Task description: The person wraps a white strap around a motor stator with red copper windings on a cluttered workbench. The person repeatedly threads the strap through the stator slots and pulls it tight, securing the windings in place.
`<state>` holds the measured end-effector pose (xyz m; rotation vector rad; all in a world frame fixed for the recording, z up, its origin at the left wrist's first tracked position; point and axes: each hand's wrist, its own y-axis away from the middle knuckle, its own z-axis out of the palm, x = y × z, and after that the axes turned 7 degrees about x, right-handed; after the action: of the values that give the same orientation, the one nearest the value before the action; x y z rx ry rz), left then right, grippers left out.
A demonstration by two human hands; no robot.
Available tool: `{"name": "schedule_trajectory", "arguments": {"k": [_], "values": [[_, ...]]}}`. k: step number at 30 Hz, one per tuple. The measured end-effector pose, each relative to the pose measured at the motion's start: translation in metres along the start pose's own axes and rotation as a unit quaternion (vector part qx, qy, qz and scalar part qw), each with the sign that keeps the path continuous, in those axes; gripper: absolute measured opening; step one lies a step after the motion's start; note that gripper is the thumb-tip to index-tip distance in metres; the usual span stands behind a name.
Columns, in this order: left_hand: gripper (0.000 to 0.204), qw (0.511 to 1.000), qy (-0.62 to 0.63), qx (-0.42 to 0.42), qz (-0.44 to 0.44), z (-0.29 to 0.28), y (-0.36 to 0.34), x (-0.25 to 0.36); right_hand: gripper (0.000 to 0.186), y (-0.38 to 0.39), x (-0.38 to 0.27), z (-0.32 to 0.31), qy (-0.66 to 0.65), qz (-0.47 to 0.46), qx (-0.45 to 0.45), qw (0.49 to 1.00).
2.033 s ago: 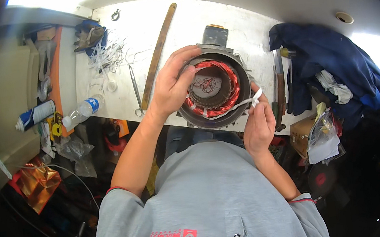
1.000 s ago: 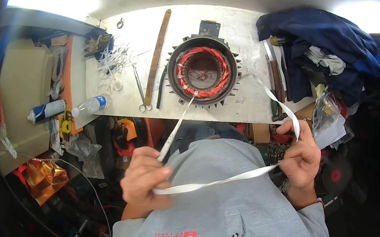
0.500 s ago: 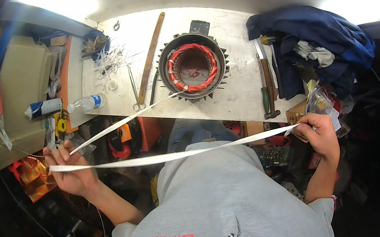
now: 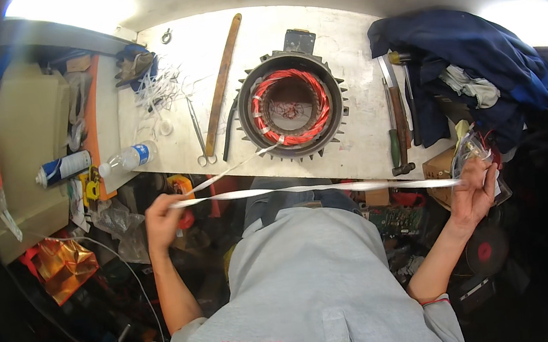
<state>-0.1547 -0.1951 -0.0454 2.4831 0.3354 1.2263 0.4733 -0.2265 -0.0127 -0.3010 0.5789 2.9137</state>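
A motor stator (image 4: 291, 107) in a finned grey housing stands on the white bench, its ring of red windings wrapped in places with white bands. From the near left side of the windings a white tape (image 4: 303, 190) runs to my left hand (image 4: 163, 219), then stretches across in front of me to my right hand (image 4: 472, 192). My left fingers are closed on the tape, left of the stator and below the bench edge. Out at the right, my right hand pinches the tape's other stretch; its fingers are partly blurred.
Scissors (image 4: 207, 157), a wooden strip (image 4: 224, 85) and a heap of white tape scraps (image 4: 160, 93) lie left of the stator. A hammer (image 4: 403, 166), screwdriver (image 4: 394, 147) and dark blue cloth (image 4: 469, 47) are at right. A plastic bottle (image 4: 129, 158) lies near the left edge.
My left hand has moved right, closer to the stator, and closed more around the tape. My right hand has shifted slightly outward to the right. The view has shifted a little.
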Motion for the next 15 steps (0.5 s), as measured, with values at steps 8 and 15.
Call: {"name": "schedule_trajectory", "arguments": {"k": [8,15], "values": [[0.03,0.977,0.092,-0.052,0.187,0.044,-0.031,0.14,0.005,0.008,0.153,0.074,0.776,-0.209,-0.035,0.593],[0.026,0.822,0.425,-0.31,-0.218,0.11,-0.044,0.179,0.019,-0.007,0.208,0.102,0.792,-0.126,-0.415,0.43]]}}
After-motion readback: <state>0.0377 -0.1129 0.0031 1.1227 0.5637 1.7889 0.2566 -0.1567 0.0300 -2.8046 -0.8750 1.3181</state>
